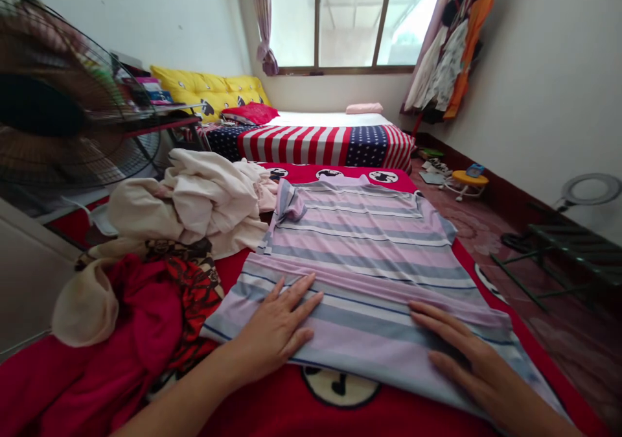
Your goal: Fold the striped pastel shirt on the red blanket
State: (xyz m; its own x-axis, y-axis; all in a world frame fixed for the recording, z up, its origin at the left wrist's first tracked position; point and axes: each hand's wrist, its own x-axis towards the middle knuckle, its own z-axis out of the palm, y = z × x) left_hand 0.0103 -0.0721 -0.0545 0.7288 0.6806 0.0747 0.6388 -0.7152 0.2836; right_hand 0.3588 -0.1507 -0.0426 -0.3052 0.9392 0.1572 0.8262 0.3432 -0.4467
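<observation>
red bedding (272, 417) covers the bed where a striped shirt (369, 255) lies spread, lower part folded up. left hand (276, 330) and right hand (466, 359) rest flat and open on it, grasping nothing. it looks soft, light, limp; best taken at the hem corners.
</observation>
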